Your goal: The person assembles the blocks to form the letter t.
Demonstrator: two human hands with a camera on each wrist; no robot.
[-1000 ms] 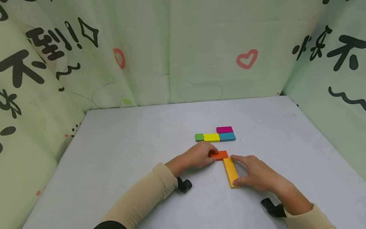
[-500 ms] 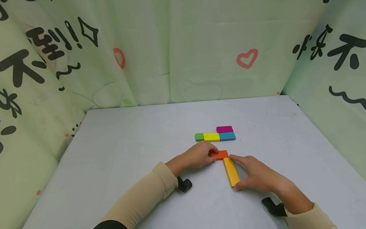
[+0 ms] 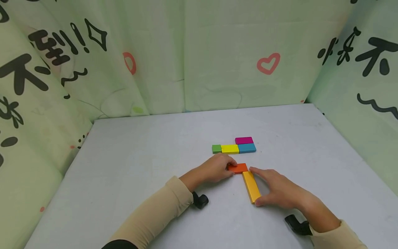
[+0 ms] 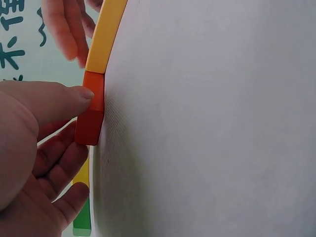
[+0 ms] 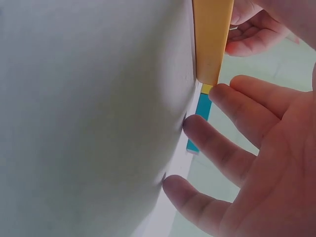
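My left hand pinches a flat orange block at its left end. In the left wrist view the thumb lies on that orange block's side. A longer amber block runs from the orange block's right end toward me, the two touching at a corner. My right hand spans the amber block lengthwise, thumb at the near end and index fingertip at the far corner. In the right wrist view the index finger meets the end of the amber block, while its other fingers spread out, two tips near the tabletop.
Beyond the hands, a green block, a yellow block and a blue block lie in a row, with a magenta block behind the blue one. A printed curtain surrounds the white table.
The right thumb has slid off the amber block's top to its near end, and the right index fingertip has shifted slightly left. The left hand and the blocks look almost unmoved.
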